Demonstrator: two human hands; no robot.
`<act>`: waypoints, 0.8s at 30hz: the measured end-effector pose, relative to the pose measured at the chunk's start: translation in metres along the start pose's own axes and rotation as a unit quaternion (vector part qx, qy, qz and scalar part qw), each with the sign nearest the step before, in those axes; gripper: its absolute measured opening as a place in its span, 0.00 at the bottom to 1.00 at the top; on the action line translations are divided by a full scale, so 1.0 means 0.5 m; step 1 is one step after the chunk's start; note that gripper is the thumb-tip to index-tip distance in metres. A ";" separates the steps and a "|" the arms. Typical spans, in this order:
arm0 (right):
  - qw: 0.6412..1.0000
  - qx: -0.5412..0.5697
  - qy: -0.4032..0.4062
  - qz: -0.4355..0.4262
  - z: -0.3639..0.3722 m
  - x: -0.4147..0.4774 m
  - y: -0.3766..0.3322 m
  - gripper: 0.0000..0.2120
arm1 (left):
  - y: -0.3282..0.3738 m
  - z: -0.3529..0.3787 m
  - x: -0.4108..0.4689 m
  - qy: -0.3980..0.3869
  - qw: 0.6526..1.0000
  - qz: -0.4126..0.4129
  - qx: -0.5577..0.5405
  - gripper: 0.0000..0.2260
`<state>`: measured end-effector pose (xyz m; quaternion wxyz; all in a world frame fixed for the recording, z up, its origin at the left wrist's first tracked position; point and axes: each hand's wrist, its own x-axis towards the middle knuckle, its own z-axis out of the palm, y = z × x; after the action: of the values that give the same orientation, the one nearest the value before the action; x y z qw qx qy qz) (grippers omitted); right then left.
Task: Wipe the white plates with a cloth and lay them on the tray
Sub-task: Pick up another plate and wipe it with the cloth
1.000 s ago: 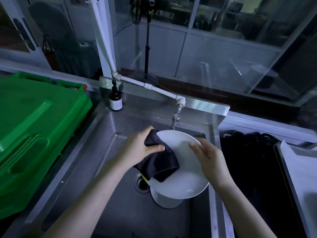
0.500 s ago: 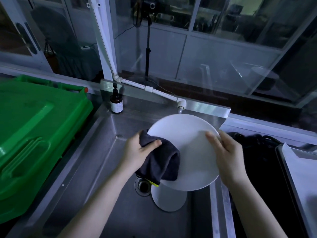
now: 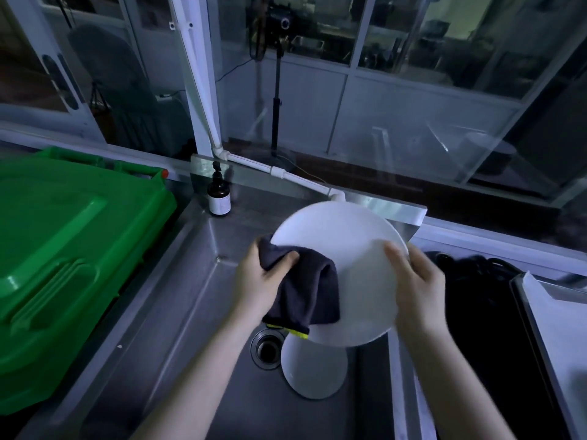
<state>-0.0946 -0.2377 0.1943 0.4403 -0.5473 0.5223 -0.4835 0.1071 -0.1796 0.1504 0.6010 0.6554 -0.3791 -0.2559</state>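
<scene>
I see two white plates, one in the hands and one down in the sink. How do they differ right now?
The held plate is up in the air and tilted, gripped at its edge by the right hand; the sink plate lies on the floor of the sink, beside the drain, untouched. The left hand presses a dark cloth on the held plate; the sink plate is bare. Both are round and white.

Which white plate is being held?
The upper plate, gripped by the right hand, dark cloth on it; the lower plate lies in the sink.
</scene>
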 end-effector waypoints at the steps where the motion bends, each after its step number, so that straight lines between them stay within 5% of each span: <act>1: 0.999 0.030 0.018 0.028 0.006 -0.012 0.011 0.11 | -0.005 0.003 -0.006 0.008 1.000 -0.016 -0.021 0.12; 7: 0.980 -0.038 -0.194 0.001 -0.036 0.015 -0.001 0.09 | -0.001 -0.039 0.002 -0.036 0.999 0.019 0.033 0.19; 12: 0.890 -0.269 -0.305 -0.204 0.013 0.029 -0.031 0.05 | 0.042 -0.037 0.007 -0.224 0.953 0.146 0.143 0.20; 15: 0.888 -0.275 -0.289 -0.230 0.024 0.017 -0.014 0.11 | 0.038 -0.038 -0.002 -0.224 0.956 0.151 0.118 0.21; 21: 0.982 -0.156 -0.078 -0.072 0.006 -0.015 0.039 0.14 | -0.014 -0.045 -0.023 -0.050 0.998 0.047 -0.011 0.16; 24: 0.981 -0.148 -0.100 -0.079 0.007 -0.031 0.041 0.16 | -0.017 -0.059 -0.005 -0.101 0.993 0.043 0.045 0.18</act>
<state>-0.0938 -0.2235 0.1727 0.3645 -0.6920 0.4963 -0.3768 0.1306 -0.1601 0.1463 0.5402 0.6352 -0.4772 -0.2773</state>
